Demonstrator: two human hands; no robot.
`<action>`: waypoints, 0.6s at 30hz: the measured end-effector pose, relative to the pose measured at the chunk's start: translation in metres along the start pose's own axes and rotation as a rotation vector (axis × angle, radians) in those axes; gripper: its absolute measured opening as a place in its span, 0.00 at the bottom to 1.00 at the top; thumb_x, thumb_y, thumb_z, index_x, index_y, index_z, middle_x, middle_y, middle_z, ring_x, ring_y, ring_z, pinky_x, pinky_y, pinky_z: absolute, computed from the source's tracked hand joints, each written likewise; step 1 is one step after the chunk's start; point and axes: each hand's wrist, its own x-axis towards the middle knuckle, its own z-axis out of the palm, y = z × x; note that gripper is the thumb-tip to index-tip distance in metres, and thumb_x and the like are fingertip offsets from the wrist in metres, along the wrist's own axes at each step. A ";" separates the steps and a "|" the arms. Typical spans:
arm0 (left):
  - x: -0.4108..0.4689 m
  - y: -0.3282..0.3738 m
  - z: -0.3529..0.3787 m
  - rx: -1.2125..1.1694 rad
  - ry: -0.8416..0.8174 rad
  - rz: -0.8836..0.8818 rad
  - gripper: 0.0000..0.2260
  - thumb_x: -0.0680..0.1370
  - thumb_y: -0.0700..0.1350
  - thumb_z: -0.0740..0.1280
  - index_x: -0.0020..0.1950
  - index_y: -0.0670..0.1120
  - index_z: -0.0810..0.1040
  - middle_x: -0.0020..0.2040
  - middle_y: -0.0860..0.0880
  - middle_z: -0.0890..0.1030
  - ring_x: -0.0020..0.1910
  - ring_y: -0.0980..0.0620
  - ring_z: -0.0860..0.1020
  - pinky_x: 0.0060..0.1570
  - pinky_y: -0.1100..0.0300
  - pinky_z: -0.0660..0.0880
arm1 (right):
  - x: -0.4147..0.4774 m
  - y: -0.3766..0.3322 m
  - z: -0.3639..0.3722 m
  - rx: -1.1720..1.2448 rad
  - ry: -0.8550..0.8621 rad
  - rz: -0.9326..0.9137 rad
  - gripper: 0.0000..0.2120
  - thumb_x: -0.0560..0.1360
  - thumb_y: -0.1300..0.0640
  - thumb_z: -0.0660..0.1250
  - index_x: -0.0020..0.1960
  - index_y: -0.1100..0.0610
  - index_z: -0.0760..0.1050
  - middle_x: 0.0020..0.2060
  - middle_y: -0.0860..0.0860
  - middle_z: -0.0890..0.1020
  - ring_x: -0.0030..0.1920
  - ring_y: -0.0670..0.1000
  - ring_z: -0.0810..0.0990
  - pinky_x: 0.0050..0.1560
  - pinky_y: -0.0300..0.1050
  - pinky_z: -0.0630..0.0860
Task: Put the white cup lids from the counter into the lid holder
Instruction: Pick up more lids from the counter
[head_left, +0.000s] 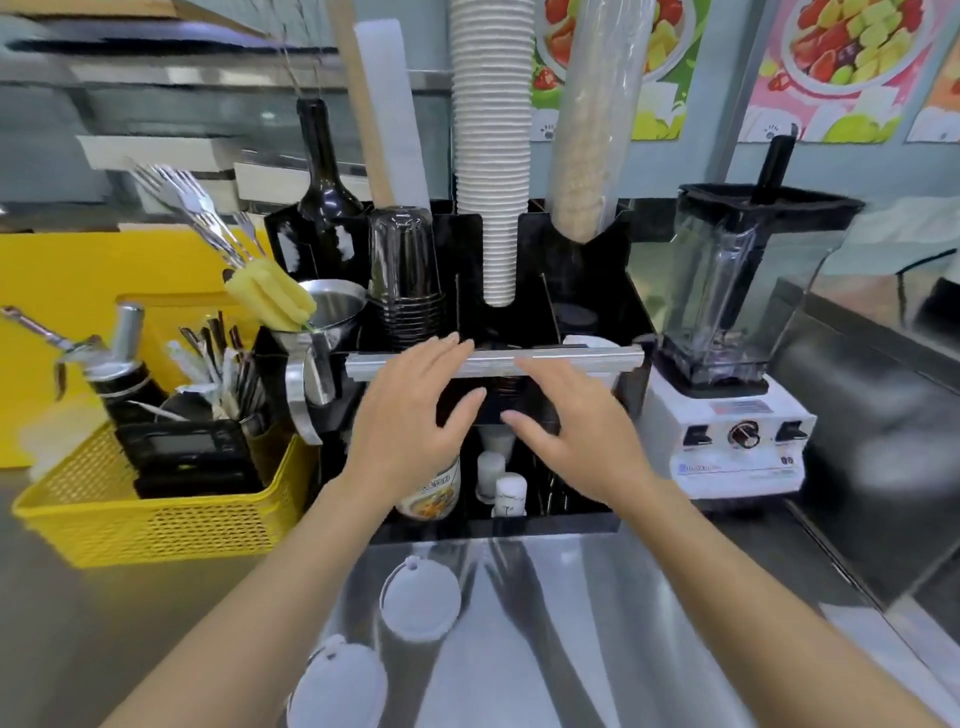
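Nearest to me, two white cup lids lie flat on the steel counter (597, 597): one lid (337, 686) at the bottom edge and a second lid (420, 600) just beyond it, the two apart, both left of centre. Past them the person's bare arms reach forward. The left hand (410, 415) and the right hand (566, 431) hover side by side with fingers spread and loosely extended, gripping nothing, held in front of the black lid holder (587, 291). A silver rail (571, 358) runs across the holder's front, and the left fingertips overlap it. A white lid (589, 343) shows in the holder's right compartment, behind the rail. A tall stack of white paper cups (491, 156) rises from the holder's middle slot. A yellow basket (156, 525) stands to the left, a blender (737, 332) to the right.
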 end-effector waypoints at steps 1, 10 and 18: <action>-0.013 -0.005 0.000 -0.001 -0.007 -0.022 0.25 0.75 0.58 0.56 0.68 0.47 0.70 0.68 0.48 0.73 0.68 0.50 0.69 0.67 0.59 0.60 | -0.008 -0.005 0.013 -0.003 -0.038 0.002 0.29 0.73 0.42 0.58 0.68 0.57 0.67 0.63 0.54 0.77 0.62 0.55 0.75 0.59 0.54 0.74; -0.141 -0.081 0.039 -0.011 -0.286 -0.300 0.30 0.73 0.63 0.52 0.71 0.50 0.66 0.70 0.51 0.71 0.70 0.52 0.66 0.69 0.55 0.61 | -0.078 -0.035 0.142 0.041 -0.502 0.202 0.37 0.74 0.43 0.63 0.75 0.55 0.51 0.74 0.51 0.61 0.72 0.52 0.61 0.69 0.49 0.59; -0.164 -0.086 0.076 -0.031 -0.540 -0.388 0.29 0.75 0.61 0.57 0.72 0.47 0.62 0.72 0.48 0.68 0.71 0.49 0.63 0.68 0.57 0.58 | -0.099 -0.024 0.170 0.072 -0.693 0.319 0.42 0.72 0.41 0.65 0.76 0.55 0.47 0.76 0.52 0.55 0.75 0.52 0.55 0.72 0.48 0.52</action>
